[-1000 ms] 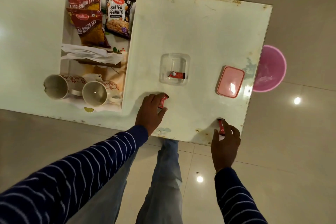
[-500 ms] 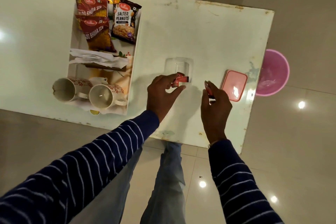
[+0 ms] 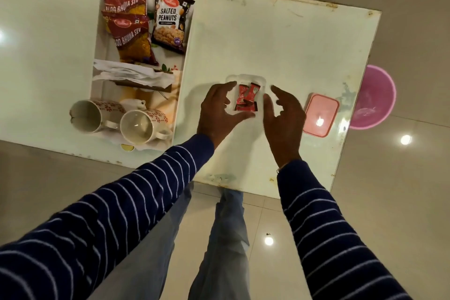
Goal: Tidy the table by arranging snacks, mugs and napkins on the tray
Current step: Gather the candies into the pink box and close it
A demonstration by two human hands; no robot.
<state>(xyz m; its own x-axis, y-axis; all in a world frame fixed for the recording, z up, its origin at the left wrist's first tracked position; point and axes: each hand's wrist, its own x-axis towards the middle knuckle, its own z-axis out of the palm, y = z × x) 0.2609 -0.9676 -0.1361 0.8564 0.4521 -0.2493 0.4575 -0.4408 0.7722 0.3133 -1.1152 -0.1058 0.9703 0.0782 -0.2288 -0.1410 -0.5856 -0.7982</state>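
Flanking the clear container (image 3: pixel 246 80) on the surface (image 3: pixel 292 51), the left hand (image 3: pixel 216 114) and right hand (image 3: pixel 283 117) hover with fingers spread and empty, red candies (image 3: pixel 246 98) lying between them, long axes pointing away, tray (image 3: pixel 181 95) well leftward.

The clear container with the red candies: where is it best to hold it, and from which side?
Probably by its two long side walls, one hand on each side. The clear container is shallow, open-topped and holds loose red candies, so keep it level; left hand and right hand already flank it.
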